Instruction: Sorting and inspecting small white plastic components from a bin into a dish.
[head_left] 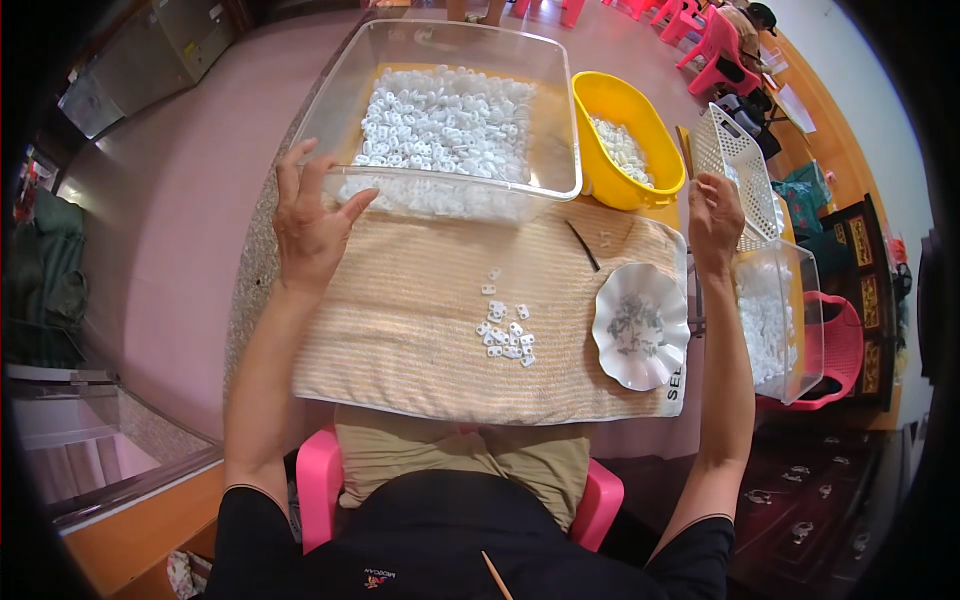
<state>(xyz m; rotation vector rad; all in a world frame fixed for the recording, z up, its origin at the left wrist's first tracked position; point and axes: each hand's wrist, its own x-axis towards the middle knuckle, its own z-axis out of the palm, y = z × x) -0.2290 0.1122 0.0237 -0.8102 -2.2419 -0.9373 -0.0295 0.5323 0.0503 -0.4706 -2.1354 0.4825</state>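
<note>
My left hand (310, 215) is at the near left corner of a large clear plastic bin (572, 150). Its fingers and thumb are spread around that corner; whether they press on the wall is unclear. Many small white plastic pieces with holes (440, 120) fill the bin. On the right, my right hand (716, 215) is raised between a yellow basin (590, 95) and a white perforated basket (745, 165). Its fingers are curled together, and anything inside them is hidden. A loose group of white pieces (510, 340) lies on the striped towel (400, 340).
A white scalloped dish (640, 375) holding small greyish pieces rests at the towel's right. Above it lies a thin black stick (582, 245). Beyond my right forearm, another clear bin (805, 330) of white pieces stands near a pink chair (835, 340). Someone sits at the far right.
</note>
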